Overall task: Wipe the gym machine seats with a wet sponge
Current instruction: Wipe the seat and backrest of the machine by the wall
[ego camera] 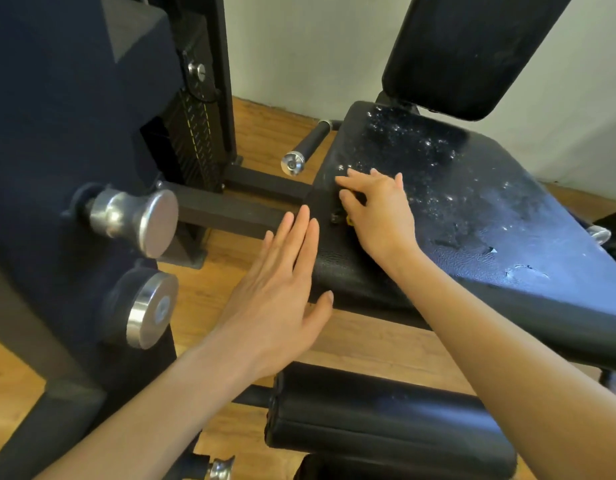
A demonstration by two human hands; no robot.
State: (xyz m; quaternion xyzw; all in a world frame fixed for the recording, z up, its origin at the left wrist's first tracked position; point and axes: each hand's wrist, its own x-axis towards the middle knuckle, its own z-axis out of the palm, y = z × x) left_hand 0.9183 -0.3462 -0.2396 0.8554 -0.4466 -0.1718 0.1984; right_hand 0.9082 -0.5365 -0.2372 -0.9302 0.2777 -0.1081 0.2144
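My left fingers [292,233] lie straight and together, holding nothing, tips just touching the seat's [473,216] near-left edge, I think to steady myself while the other hand works. My left hand [275,306] hangs over the floor [369,344] at about 7 o'clock from the seat. Nearest me, at 6 o'clock, sits the leg roller [386,420], untouched.

My right fingers [358,183] curl down over the seat's left corner, gripping something small there; only a bit of yellow [350,220] peeks out under my right hand [379,209]. I take that to be the sponge, though I cannot tell for sure. Pressing it at the edge makes sense for working the side of the pad.

Beyond, toward 1 o'clock, the seat glistens with droplets, so much of the top looks already wetted. Further at 12 to 1 o'clock stands the backrest [473,50], dry-looking. At 10 o'clock is the weight stack [195,133].
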